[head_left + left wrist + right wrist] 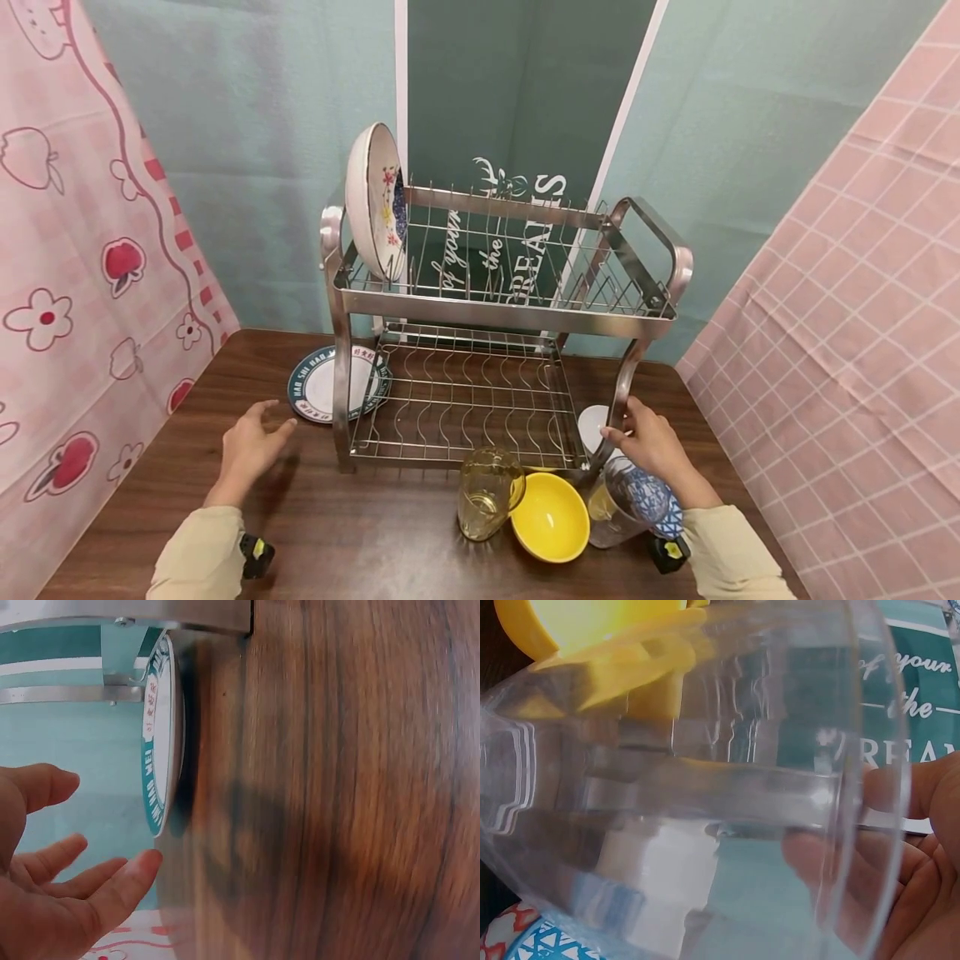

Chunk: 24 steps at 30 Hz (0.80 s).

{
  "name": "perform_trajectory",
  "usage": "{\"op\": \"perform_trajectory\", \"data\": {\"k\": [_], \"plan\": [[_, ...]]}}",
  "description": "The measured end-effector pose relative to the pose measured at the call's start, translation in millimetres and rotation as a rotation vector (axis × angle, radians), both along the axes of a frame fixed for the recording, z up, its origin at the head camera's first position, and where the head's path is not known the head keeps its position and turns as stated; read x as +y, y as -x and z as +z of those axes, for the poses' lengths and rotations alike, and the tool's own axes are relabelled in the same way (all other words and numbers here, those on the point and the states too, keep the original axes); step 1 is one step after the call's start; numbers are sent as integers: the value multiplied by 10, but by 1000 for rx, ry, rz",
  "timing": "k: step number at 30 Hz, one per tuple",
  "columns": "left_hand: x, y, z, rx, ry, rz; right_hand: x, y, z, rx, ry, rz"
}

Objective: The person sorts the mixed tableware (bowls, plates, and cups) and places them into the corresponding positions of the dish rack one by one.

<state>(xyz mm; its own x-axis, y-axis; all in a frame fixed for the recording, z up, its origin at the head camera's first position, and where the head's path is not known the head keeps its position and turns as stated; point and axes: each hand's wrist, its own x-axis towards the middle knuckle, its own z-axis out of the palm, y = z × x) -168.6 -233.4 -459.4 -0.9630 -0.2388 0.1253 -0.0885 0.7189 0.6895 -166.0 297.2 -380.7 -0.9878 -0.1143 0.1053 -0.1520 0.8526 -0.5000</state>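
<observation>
The left hand [251,443] is spread, holding nothing, near the green-rimmed plate [321,385] at the metal dish rack's [502,312] left end. The right hand [657,447] bends by the right leg [622,387]; its grip can't be told. Moving slowly should keep the clear cup [624,504] from tipping.

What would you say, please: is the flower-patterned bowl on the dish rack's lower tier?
No, the flower-patterned bowl stands on edge in the dish rack's upper tier.
</observation>
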Motion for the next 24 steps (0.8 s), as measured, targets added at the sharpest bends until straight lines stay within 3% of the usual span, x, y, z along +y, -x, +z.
{"op": "perform_trajectory", "data": {"k": [6, 18, 24], "plan": [[49, 31, -58, -34, -110, 73, 3, 6, -12, -6, 0, -3], [82, 143, -69, -158, -317, 140, 17, 1, -13, 1, 9, 7], [78, 224, -94, -186, -554, 132, 15, 19, -26, 2, 12, 7]]}}
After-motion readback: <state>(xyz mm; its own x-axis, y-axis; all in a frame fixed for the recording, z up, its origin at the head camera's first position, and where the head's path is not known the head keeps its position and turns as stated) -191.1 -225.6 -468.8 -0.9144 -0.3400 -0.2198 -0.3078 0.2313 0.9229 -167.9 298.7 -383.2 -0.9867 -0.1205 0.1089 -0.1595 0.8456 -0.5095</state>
